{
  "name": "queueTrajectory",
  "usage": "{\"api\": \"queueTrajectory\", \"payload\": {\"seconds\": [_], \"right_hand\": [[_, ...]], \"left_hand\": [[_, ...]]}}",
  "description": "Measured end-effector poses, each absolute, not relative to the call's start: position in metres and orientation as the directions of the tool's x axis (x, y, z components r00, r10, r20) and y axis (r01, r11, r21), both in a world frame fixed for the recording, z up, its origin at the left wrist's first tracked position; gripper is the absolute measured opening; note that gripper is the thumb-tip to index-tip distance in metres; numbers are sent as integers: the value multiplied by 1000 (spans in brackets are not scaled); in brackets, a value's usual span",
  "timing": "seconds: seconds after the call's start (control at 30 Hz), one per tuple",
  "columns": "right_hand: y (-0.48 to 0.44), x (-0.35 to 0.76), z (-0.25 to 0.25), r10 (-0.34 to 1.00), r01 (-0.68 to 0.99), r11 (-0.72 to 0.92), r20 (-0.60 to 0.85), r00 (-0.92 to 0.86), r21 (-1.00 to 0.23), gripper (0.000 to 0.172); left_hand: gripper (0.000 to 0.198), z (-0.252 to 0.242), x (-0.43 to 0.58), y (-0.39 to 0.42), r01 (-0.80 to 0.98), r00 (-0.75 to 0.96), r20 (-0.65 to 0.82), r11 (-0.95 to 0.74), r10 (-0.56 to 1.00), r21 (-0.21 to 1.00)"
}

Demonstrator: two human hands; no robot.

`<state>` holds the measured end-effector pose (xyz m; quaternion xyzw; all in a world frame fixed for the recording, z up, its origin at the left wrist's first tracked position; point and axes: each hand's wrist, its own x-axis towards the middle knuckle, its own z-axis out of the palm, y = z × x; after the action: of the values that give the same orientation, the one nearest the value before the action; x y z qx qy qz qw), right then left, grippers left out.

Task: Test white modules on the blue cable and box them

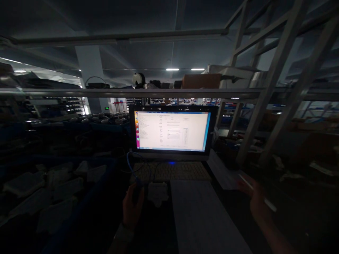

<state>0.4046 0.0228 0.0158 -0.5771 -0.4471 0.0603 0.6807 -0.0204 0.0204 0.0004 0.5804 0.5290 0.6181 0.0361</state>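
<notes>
My left hand (131,210) is closed near the front edge of the keyboard (180,171), its thumb and fingers around the dark end of a blue cable (129,162). That end is too dim to make out fully. The cable loops up over the keyboard's left side. Just right of this hand lies a pale, flat plastic piece (158,193) with a rounded tab. My right hand (255,195), slightly blurred, grips a white pen (270,204) beside a long sheet of paper (201,215).
Behind the keyboard stands a lit monitor (172,130) showing a form window. A blue bin (104,180) with several pale plastic parts is at left. Another sheet (224,173) lies right of the keyboard. Overhead runs a shelf (159,93) with a cardboard box (201,81); metal posts (254,123) rise at right.
</notes>
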Motion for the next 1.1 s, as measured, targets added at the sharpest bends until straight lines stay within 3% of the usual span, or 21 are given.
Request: {"api": "queueTrajectory", "payload": {"seconds": [0.07,0.17,0.33,0.7,0.9,1.1], "right_hand": [[30,400,7,657,200,294,349,668,-935,51],[29,400,0,683,2,199,140,717,-980,44],[23,405,3,661,-163,180,-3,750,-970,40],[28,398,2,706,-183,142,-30,708,-973,42],[28,394,1,662,-153,174,1,750,-973,24],[29,396,0,626,-137,201,19,779,-970,22]], "left_hand": [[38,1,-21,20,561,-324,665,-430,672,708],[38,2,-21,19,555,-326,645,-413,691,722],[39,4,-21,18,564,-320,609,-371,726,738],[40,3,-21,19,548,-349,577,-339,739,765],[40,6,-20,19,573,-348,592,-336,727,748],[39,7,-19,19,560,-364,585,-332,725,759]]}}
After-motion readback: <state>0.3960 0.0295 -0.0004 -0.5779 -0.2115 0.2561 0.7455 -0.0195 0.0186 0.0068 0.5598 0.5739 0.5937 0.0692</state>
